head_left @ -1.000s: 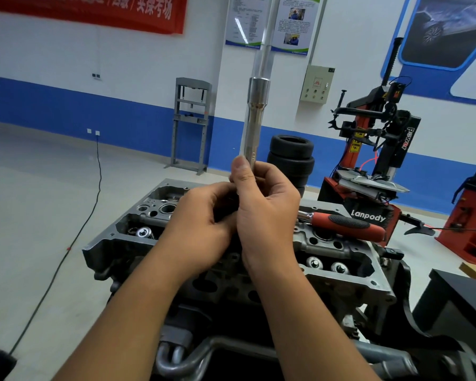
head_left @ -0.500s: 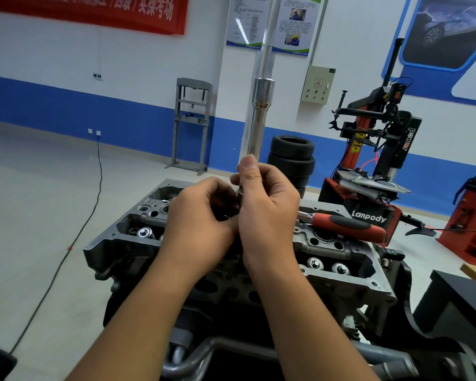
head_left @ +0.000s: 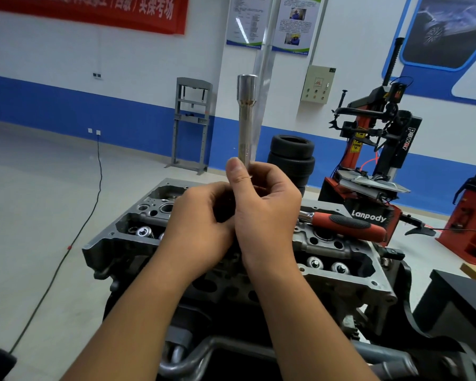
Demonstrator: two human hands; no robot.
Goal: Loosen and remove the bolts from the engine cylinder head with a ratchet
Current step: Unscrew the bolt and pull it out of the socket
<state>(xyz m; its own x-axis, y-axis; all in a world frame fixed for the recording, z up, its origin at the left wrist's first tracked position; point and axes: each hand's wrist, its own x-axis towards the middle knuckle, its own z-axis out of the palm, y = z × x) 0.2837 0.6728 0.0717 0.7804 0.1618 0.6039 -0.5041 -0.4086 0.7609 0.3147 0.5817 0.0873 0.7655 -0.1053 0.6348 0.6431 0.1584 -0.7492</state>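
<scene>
The long socket point(head_left: 246, 116) now stands lower and shifted left of the wall pipe point(head_left: 267, 50), both hands unmoved.

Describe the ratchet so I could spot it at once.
Find the grey engine cylinder head in the middle. On its top, just right of the right hand, lies the ratchet. Its red-and-black handle sets it apart from the bare metal around.

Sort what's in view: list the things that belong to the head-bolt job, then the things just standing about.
Job:
cylinder head
ratchet, lying on the head
long socket extension, gripped upright by the right hand
left hand, fingers curled at its lower end

Standing about:
stacked tyres
tyre changer
grey press frame
floor cable
</scene>
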